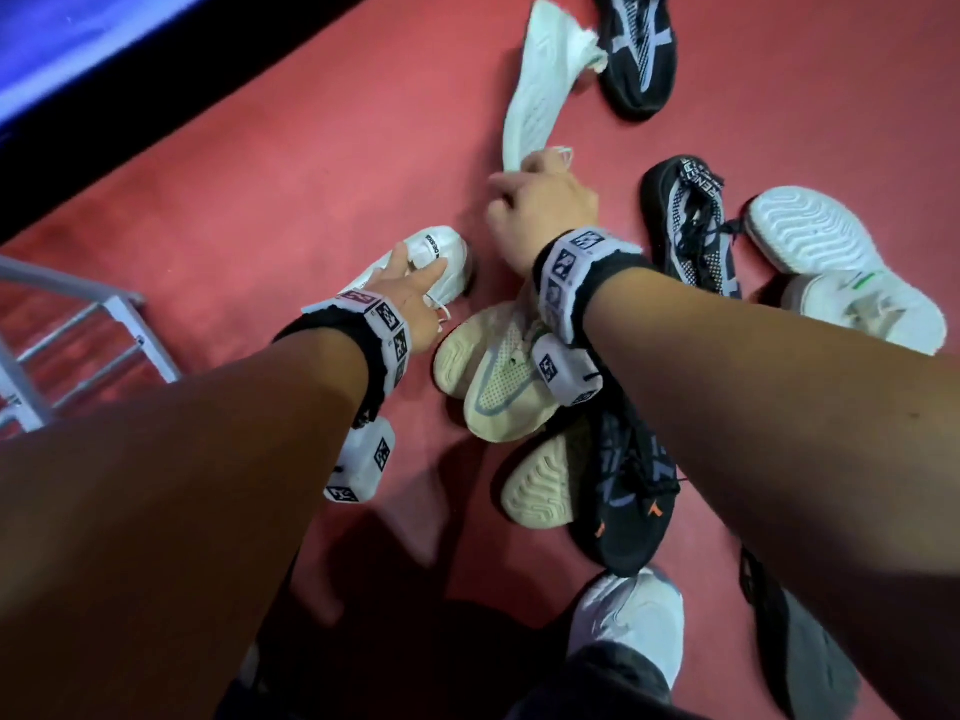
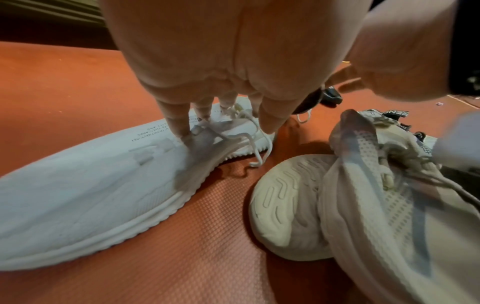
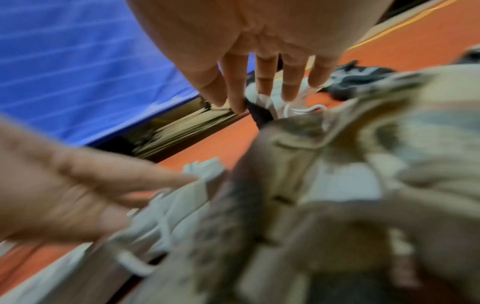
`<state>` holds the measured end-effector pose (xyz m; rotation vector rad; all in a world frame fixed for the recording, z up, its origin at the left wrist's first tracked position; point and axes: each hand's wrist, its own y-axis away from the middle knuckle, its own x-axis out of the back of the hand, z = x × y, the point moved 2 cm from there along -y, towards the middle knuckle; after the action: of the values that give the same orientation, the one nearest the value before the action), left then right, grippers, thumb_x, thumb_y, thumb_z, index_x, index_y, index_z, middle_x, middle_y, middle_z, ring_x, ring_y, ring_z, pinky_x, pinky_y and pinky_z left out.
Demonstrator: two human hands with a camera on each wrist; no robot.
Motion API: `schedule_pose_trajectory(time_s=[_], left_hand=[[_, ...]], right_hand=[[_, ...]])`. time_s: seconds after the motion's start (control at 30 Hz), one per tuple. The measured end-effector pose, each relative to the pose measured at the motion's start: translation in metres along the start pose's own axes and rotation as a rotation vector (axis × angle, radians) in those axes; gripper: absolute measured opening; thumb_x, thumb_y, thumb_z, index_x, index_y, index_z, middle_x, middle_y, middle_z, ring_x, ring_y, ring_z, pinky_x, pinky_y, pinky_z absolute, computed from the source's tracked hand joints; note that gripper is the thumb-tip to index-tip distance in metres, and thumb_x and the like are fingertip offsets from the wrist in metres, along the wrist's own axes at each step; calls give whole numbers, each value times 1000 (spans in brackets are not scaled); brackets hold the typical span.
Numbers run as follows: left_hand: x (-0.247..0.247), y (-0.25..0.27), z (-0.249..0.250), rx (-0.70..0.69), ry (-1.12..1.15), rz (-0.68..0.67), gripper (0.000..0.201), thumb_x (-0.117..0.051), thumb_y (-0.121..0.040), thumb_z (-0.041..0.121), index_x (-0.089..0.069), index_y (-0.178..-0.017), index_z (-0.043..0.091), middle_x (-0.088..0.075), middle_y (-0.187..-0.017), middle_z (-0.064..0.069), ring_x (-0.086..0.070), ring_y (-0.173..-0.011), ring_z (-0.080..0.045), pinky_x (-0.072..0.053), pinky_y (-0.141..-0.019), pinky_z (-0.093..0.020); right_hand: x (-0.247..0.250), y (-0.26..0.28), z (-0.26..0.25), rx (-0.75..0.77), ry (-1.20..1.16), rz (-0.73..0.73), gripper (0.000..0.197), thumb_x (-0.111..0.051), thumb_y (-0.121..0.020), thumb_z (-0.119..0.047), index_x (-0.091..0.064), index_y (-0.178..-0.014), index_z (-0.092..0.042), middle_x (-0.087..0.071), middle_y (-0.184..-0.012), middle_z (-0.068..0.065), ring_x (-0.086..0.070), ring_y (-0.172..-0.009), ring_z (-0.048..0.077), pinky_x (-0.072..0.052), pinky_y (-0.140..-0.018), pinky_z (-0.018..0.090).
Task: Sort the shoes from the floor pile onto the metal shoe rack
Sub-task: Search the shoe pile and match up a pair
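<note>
Shoes lie scattered on the red floor. My left hand [image 1: 418, 267] [image 2: 226, 127] reaches down onto a white sneaker [image 1: 441, 252] [image 2: 91, 181]. Its straight fingertips [image 2: 182, 131] touch the laces and tongue, and the thumb stands apart beside the sole. My right hand [image 1: 506, 184] [image 3: 259, 96] stretches further out to a second white sneaker [image 1: 545, 80] [image 3: 280, 102] lying on its side. Its fingers are straight and spread, with tips at that shoe's collar. A corner of the metal shoe rack [image 1: 140, 335] shows at the left edge.
Two cream sneakers [image 1: 498, 376] [image 2: 363, 195] lie under my right wrist. Near them are a black shoe with orange marks [image 1: 623, 491], a black-and-white knit shoe [image 1: 691, 231], white shoes [image 1: 831, 262] at the right and a black shoe [image 1: 639, 49] at the top. A blue mat [image 1: 78, 44] borders the floor.
</note>
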<state>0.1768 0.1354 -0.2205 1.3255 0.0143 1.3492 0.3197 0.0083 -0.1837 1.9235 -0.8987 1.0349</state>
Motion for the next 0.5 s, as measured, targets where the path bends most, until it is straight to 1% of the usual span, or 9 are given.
schedule_pose_trajectory(time_s=[0.07,0.1,0.13,0.2,0.23,0.3,0.4,0.43,0.5], left_hand=[[7,2,7,-38,-17,36,63,-52,-99,25,-30,-154,47,1,-170,3,-16,-155,-25,-16,-124,-32],[9,6,13,-84,-35,54,57,-49,-102,25,-34,-154,40,-7,-169,-1,-20,-153,-27,-17,-122,-28],[11,9,18,-106,-47,52,52,-48,-105,23,-36,-155,31,-15,-167,-5,-22,-152,-28,-16,-119,-27],[13,10,23,-90,-49,62,53,-53,-102,25,-40,-154,24,-24,-164,-7,-28,-149,-31,-21,-118,-32],[12,6,22,-68,-49,80,54,-57,-99,26,-43,-152,25,-27,-163,-7,-32,-146,-31,-27,-115,-31],[11,7,21,-36,-31,116,53,-59,-95,27,-50,-147,26,-35,-158,-4,-42,-138,-28,-32,-104,-20],[11,17,30,-1,-58,147,54,-55,-89,36,-53,-143,31,-44,-149,-9,-54,-127,-33,-41,-104,-35],[10,19,35,11,-83,169,53,-55,-88,38,-54,-141,32,-44,-147,-11,-54,-125,-34,-42,-102,-37],[7,25,49,40,-115,230,48,-57,-87,36,-59,-135,28,-46,-140,-12,-53,-122,-34,-43,-93,-37]], right_hand=[[-14,7,-24,180,59,-199,45,-51,-95,-35,-60,-139,-38,-46,-151,-4,-47,-138,22,-40,-112,41],[-19,11,-30,231,43,-294,46,-51,-96,-30,-60,-140,-34,-48,-151,-1,-49,-137,24,-42,-112,41],[-22,14,-31,237,5,-339,44,-52,-96,-25,-62,-138,-28,-54,-146,3,-53,-132,26,-45,-109,41],[-17,14,-22,130,-106,-278,37,-52,-94,-19,-68,-127,-16,-66,-130,10,-62,-118,30,-51,-99,39],[-12,14,-12,45,-165,-208,34,-52,-93,-17,-70,-122,-13,-70,-122,11,-64,-112,31,-52,-96,38],[0,16,16,-126,-260,-63,31,-52,-91,-16,-72,-115,-14,-73,-115,8,-67,-106,28,-53,-92,33],[21,22,48,-258,-398,93,23,-54,-92,-17,-73,-104,-13,-74,-103,4,-67,-95,23,-51,-82,29],[27,25,55,-285,-442,122,19,-55,-92,-18,-71,-99,-12,-73,-97,3,-66,-90,23,-51,-79,30],[37,31,68,-334,-485,134,12,-56,-93,-21,-66,-89,-15,-68,-88,2,-64,-84,23,-53,-78,33]])
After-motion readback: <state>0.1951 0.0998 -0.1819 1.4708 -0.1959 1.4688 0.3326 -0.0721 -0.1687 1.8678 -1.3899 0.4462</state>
